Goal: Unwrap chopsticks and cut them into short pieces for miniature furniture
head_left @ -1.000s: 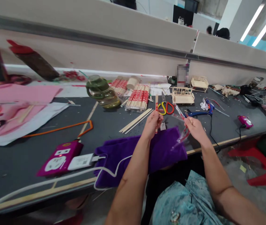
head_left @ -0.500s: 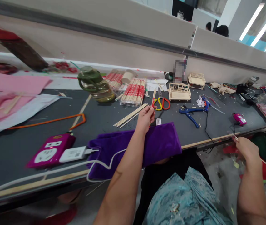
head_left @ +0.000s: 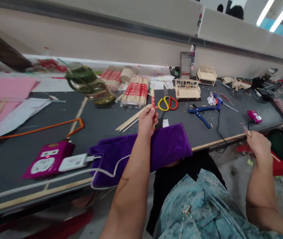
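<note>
The left hand [head_left: 147, 121] held a chopstick [head_left: 152, 99] upright above the purple cloth [head_left: 171, 146], fingers closed around it. The right hand [head_left: 258, 146], beyond the tabletop [head_left: 106, 126] edge, pinched a clear wrapper [head_left: 245, 130].

I see a plush purple cloth towel [head_left: 141, 151] on the matt dark-grey tabletop [head_left: 19, 156], pale bare-wood chopsticks [head_left: 131, 119], glossy magenta plastic power strip [head_left: 44, 161], and a shiny green-capped clear plastic bottle [head_left: 89, 84].
</note>
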Available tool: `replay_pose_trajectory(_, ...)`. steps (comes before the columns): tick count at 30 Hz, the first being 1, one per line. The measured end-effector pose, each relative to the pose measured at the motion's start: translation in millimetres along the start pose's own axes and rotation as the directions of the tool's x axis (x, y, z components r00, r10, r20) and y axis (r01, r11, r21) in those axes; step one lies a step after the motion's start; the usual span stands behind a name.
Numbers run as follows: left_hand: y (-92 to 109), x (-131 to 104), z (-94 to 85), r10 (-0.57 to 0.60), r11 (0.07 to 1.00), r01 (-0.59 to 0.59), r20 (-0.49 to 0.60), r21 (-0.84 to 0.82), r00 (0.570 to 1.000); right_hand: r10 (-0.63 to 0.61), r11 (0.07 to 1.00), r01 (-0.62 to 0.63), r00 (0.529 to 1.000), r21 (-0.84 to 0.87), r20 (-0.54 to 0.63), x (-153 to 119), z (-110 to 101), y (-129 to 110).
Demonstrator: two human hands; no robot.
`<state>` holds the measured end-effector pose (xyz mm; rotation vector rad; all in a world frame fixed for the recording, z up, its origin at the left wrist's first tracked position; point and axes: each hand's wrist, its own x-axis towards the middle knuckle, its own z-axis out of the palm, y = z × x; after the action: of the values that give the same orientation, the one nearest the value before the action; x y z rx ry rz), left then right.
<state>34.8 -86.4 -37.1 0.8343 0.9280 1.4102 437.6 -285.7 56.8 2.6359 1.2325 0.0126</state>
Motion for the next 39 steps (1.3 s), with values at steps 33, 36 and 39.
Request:
replay_pose_trajectory(33,8,-7,9.4,-0.026,1.0,0.026,-0.007,0.013,1.0,-0.007,0.999,0.014,0.985,-0.04,0.172,12,13,20)
replay_pose_trajectory(36,8,-6,9.4,-0.018,1.0,0.018,-0.003,0.018,1.0,-0.031,0.999,0.029,0.985,0.014,0.172,17,14,24)
replay_pose_trajectory(39,8,-6,9.8,-0.03,0.999,0.031,-0.005,0.031,1.0,-0.06,0.995,0.049,0.99,0.085,0.131,19,5,18)
